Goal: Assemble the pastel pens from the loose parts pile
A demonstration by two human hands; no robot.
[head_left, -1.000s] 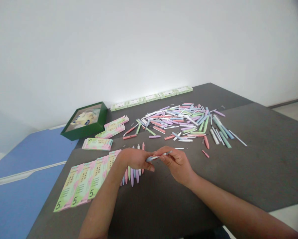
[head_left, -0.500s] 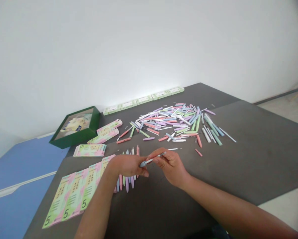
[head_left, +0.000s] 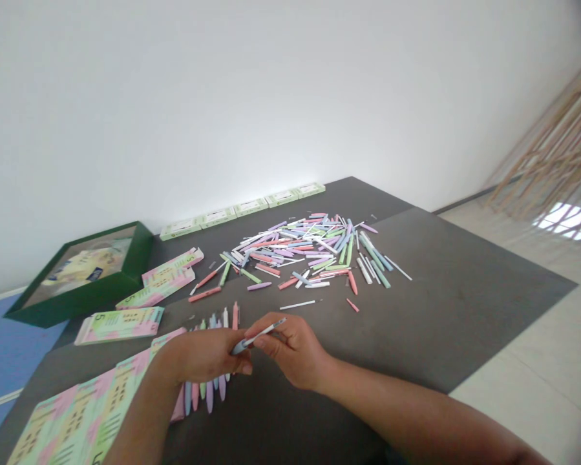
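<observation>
My left hand (head_left: pixel 207 354) is closed around a pale blue pen barrel (head_left: pixel 240 348). A thin white refill (head_left: pixel 272 327) slants up from the barrel's end, and my right hand (head_left: pixel 297 352) pinches it between thumb and fingers. How deep the refill sits in the barrel is hidden by the fingers. Beneath and beside my left hand lies a row of pastel pens (head_left: pixel 209 394), partly covered by it. On the dark table just beyond my hands is a loose white refill (head_left: pixel 297 304).
A large heap of pen parts (head_left: pixel 309 245) spreads across the table (head_left: pixel 445 290). Printed pen packets (head_left: pixel 67 423) lie at the left, with more packets (head_left: pixel 118 325) behind. A green box (head_left: pixel 81 300) holds plastic bags. Several small pale-green boxes (head_left: pixel 217 217) line the wall.
The view has turned to the right, so the table's contents appear farther left and lower. Both hands keep hold of the barrel and refill, with the refill's free end now showing more clearly.
</observation>
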